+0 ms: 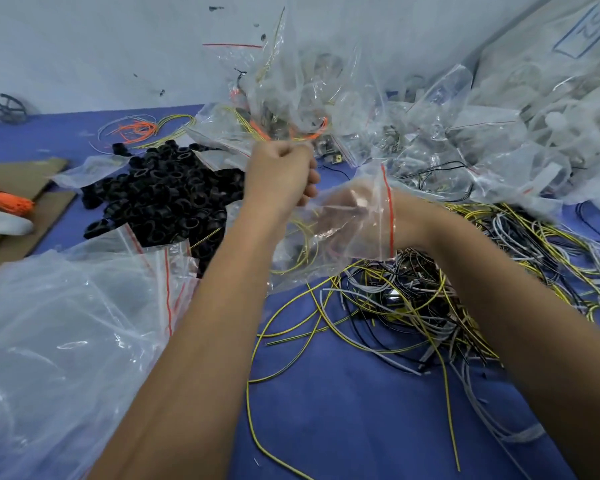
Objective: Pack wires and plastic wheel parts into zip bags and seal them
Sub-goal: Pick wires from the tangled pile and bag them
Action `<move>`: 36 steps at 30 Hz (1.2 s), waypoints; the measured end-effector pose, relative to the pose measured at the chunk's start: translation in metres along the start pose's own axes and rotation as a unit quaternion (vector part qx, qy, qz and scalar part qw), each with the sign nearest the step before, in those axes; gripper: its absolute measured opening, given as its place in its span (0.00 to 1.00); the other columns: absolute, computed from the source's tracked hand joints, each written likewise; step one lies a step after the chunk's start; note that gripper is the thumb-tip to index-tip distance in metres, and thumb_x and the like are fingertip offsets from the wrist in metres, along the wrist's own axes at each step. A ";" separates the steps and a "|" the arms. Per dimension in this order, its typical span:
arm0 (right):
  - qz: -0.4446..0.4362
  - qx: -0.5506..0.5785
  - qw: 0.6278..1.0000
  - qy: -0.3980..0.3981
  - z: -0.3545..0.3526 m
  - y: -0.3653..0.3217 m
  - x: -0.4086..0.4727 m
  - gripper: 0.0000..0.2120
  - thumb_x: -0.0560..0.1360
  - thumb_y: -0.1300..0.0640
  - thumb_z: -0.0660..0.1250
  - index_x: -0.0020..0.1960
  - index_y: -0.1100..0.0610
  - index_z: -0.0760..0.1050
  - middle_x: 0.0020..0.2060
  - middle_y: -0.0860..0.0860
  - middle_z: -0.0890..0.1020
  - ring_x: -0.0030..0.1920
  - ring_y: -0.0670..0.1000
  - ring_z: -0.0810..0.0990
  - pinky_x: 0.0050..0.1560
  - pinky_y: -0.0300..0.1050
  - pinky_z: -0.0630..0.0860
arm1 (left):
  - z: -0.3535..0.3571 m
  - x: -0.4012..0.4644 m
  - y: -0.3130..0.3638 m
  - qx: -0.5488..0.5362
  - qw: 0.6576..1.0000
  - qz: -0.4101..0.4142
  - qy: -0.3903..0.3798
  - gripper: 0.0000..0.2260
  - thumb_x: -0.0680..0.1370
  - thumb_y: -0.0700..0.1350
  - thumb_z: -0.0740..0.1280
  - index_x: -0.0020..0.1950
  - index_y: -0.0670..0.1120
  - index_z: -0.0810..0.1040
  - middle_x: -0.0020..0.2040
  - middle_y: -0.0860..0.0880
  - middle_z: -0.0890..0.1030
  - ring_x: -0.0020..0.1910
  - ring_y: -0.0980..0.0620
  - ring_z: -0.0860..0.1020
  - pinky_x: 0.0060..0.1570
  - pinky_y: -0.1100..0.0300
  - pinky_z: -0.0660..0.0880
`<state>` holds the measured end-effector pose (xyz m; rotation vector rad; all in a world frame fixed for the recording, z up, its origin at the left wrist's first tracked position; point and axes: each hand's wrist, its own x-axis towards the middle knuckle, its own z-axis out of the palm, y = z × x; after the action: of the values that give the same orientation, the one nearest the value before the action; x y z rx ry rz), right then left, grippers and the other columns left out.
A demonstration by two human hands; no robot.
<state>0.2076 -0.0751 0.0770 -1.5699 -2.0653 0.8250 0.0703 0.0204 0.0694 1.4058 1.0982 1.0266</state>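
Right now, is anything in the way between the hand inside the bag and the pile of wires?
Yes: the zip bag itself. The right hand is inside it, so the clear plastic lies between those fingers and the loose wires on the blue table below. The left hand pinches the bag's far end.

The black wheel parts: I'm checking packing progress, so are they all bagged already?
No, the black wheel parts lie in a loose heap on the blue table, left of the left hand, not inside any zip bag.
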 end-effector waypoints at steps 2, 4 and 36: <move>0.009 -0.025 0.998 0.061 -0.010 0.010 -0.002 0.08 0.74 0.68 0.73 0.54 0.65 0.82 0.48 0.61 0.86 0.50 0.62 0.85 0.54 0.60 0.81 | 0.018 -0.005 -0.004 0.028 0.998 0.048 0.011 0.13 0.80 0.43 0.64 0.36 0.44 0.76 0.26 0.50 0.78 0.25 0.50 0.75 0.28 0.61 0.70; 0.042 -0.030 0.987 0.149 -0.019 0.024 -0.011 0.04 0.76 0.65 0.70 0.48 0.61 0.84 0.41 0.60 0.86 0.44 0.60 0.86 0.48 0.62 0.82 | 0.033 -0.009 -0.013 0.061 0.994 0.084 0.041 0.14 0.80 0.45 0.64 0.38 0.39 0.76 0.32 0.42 0.81 0.33 0.44 0.79 0.36 0.48 0.77; 0.122 -0.238 0.944 0.194 0.026 0.046 -0.038 0.08 0.78 0.56 0.68 0.41 0.50 0.72 0.41 0.48 0.77 0.50 0.57 0.77 0.49 0.53 0.75 | -0.103 0.024 -0.030 -0.394 0.912 -0.065 0.094 0.23 0.86 0.55 0.58 0.41 0.41 0.78 0.33 0.45 0.78 0.30 0.49 0.76 0.29 0.63 0.72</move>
<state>0.2344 -0.1087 0.0273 -2.0751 -1.8804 0.0540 -0.0277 0.0678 0.0510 0.5836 0.7497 1.3245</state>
